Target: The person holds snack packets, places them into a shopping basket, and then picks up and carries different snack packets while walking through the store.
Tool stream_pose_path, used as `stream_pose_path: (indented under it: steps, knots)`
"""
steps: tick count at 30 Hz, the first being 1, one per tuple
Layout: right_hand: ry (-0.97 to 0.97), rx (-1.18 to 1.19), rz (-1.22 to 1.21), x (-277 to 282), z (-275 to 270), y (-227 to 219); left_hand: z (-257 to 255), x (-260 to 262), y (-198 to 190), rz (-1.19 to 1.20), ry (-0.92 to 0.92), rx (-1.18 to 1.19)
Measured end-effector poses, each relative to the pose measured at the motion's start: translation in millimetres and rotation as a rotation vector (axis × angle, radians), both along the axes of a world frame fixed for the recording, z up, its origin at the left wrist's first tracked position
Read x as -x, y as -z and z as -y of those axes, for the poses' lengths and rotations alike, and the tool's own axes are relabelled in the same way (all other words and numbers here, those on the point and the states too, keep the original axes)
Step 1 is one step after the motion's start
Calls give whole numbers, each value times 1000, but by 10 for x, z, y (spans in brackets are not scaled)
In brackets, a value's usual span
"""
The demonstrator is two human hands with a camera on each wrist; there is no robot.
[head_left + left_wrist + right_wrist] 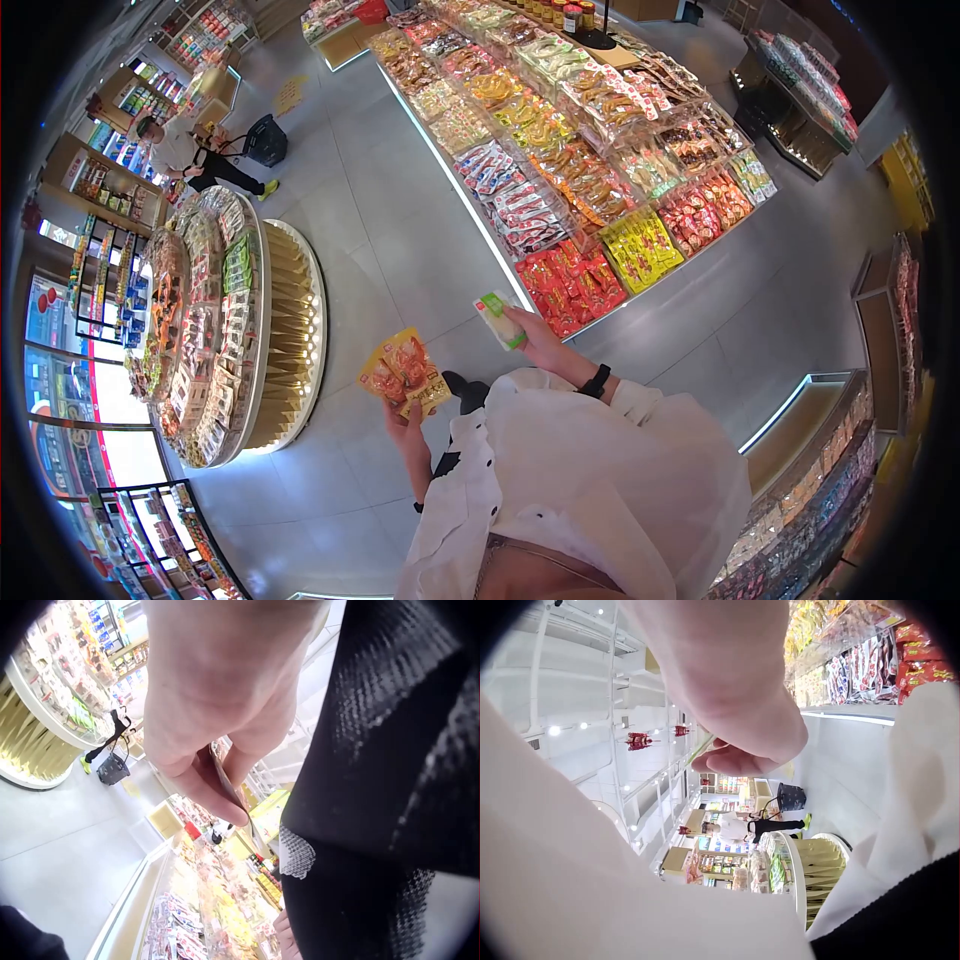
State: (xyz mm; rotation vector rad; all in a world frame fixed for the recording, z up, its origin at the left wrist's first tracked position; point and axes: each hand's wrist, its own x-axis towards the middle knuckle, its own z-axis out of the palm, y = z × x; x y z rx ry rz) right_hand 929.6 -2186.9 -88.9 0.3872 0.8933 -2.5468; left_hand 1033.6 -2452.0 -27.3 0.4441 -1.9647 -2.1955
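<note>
In the head view my left hand (pixel 404 428) grips orange-and-yellow snack packets (pixel 398 366) by their lower edge, with a smaller gold packet (pixel 428 394) in front. From the left wrist, only a thin edge of a packet (pixel 225 778) shows between the thumb and fingers of that hand. My right hand (pixel 541 346) holds a small green-and-white packet (pixel 498 320), raised near the corner of the big snack display. The right wrist view shows the back of this hand (pixel 731 697) and its curled fingers, while the packet is mostly hidden behind them.
A large bin display (pixel 560 130) of wrapped snacks stands ahead, red packets (pixel 575 285) at its near corner. To the left is a round tiered stand (pixel 290 330). Beyond it, a person (pixel 185 150) stands with a black basket (pixel 265 141). Grey floor (pixel 350 220) runs between.
</note>
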Motion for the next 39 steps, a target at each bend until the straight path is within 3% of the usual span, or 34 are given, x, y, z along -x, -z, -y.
stream_pose_path:
  steps: [11,15,17,26,39]
  knots:
    - [-110,-55,-26,-19,22,62,17,-81,37,-2,-58,-29]
    - [-25,-73,42,-20,51,-112,3,-70,27,9,-50,-20]
    - [-6,-141,-42,-28,62,-109,5,-74,34,14,-49,-14]
    - [44,-175,-90,-27,55,207,33,-84,126,-4,-32,-1]
    - [-27,-166,-110,-25,9,86,-16,-101,66,9,-38,-26]
